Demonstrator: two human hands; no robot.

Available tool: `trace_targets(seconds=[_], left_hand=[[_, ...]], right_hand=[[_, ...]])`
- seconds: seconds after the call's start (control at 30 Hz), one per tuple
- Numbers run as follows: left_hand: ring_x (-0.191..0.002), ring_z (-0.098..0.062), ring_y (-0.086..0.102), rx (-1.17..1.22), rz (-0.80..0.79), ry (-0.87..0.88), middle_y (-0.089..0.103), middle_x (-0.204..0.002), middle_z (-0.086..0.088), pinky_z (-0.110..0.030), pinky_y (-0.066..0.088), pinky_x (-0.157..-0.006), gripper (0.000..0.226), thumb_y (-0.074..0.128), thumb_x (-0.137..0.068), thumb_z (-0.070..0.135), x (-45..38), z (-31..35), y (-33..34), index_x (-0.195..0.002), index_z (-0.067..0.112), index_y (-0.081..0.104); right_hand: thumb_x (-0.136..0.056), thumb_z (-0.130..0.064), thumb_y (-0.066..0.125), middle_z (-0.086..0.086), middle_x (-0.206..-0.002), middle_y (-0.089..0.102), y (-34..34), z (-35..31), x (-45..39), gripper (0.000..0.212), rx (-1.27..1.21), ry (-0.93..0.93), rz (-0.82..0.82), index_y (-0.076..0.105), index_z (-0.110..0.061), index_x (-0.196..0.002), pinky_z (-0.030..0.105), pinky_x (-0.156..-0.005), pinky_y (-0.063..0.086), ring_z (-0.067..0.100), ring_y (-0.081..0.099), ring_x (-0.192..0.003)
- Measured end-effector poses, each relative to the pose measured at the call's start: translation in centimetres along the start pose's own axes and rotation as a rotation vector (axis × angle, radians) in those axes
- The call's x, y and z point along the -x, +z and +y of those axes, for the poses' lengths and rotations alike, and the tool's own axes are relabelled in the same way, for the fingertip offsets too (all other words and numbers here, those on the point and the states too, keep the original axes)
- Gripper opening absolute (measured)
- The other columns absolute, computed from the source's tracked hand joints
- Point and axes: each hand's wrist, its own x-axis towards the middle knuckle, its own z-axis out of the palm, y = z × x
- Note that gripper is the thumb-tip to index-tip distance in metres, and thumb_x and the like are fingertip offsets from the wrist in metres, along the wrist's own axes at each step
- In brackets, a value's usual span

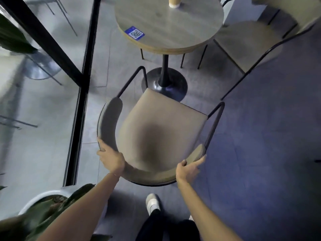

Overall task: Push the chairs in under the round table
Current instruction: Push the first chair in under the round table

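A beige padded chair (161,122) with a curved backrest and black metal arms stands right in front of me, its seat front near the table's black pedestal base (165,84). My left hand (111,157) grips the left side of the backrest. My right hand (188,168) grips the right end of the backrest. The round wooden table (170,25) lies beyond, with a blue QR sticker (134,33) near its edge. A second beige chair (246,44) stands at the table's right, its seat partly beside the tabletop.
A glass wall with a black frame (85,75) runs along the left. A white planter (46,197) with green leaves sits at lower left. A paper cup (174,1) stands on the table's far side. My white shoe (152,203) is behind the chair. Grey tiled floor (260,153) extends to the right.
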Motion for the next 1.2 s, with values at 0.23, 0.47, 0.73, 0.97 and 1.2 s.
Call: trace_targets(seconds=[0.23, 0.47, 0.73, 0.97, 1.2], left_hand=[[-0.099, -0.046, 0.059, -0.073, 0.039, -0.039, 0.044, -0.127, -0.024, -0.053, 0.048, -0.088, 0.093, 0.055, -0.084, -0.007, -1.1, 2.6, 1.3, -0.153, 0.028, 0.004], [-0.079, -0.033, 0.054, -0.036, -0.012, 0.004, 0.041, -0.13, -0.019, -0.045, 0.049, -0.084, 0.097, 0.05, -0.083, -0.009, -3.5, 8.1, 2.6, -0.152, 0.029, -0.007], [-0.094, -0.038, 0.059, -0.023, -0.038, 0.004, 0.037, -0.134, -0.018, -0.045, 0.045, -0.08, 0.1, 0.051, -0.081, -0.005, -2.4, 8.2, 4.1, -0.151, 0.03, -0.011], [-0.132, -0.041, 0.037, -0.095, -0.065, 0.211, 0.016, -0.155, -0.017, -0.055, 0.036, -0.102, 0.082, 0.053, -0.089, 0.007, -9.2, 12.1, 1.7, -0.151, 0.029, 0.005], [-0.104, -0.044, 0.057, -0.103, -0.078, 0.231, 0.041, -0.136, -0.018, -0.046, 0.046, -0.083, 0.078, 0.043, -0.093, 0.006, -4.6, 13.0, 3.6, -0.153, 0.021, -0.004]], right_hand=[[-0.084, -0.01, 0.056, 0.033, -0.108, 0.063, 1.3, -2.0, -2.2, 0.083, 0.002, 0.02, 0.032, 0.007, -0.027, -0.148, 0.051, -0.082, 0.051, 0.047, 0.062, -0.097], [-0.086, -0.01, 0.052, 0.027, -0.123, 0.055, 2.0, -8.0, -6.6, 0.078, -0.053, 0.047, 0.062, 0.009, -0.034, -0.147, 0.052, -0.091, 0.046, 0.045, 0.059, -0.105], [-0.086, -0.014, 0.054, 0.026, -0.118, 0.062, 1.0, -8.7, -8.6, 0.072, 0.044, -0.017, 0.09, 0.015, -0.026, -0.146, 0.052, -0.082, 0.049, 0.046, 0.061, -0.102], [-0.088, -0.009, 0.058, 0.029, -0.122, 0.057, 1.3, -8.5, -9.5, 0.07, -0.03, -0.083, 0.116, 0.021, -0.02, -0.146, 0.049, -0.079, 0.049, 0.046, 0.058, -0.106], [-0.089, -0.006, 0.056, 0.031, -0.125, 0.055, -1.7, -10.4, -15.2, 0.069, 0.055, -0.165, 0.063, 0.02, -0.018, -0.147, 0.05, -0.087, 0.047, 0.046, 0.054, -0.113]])
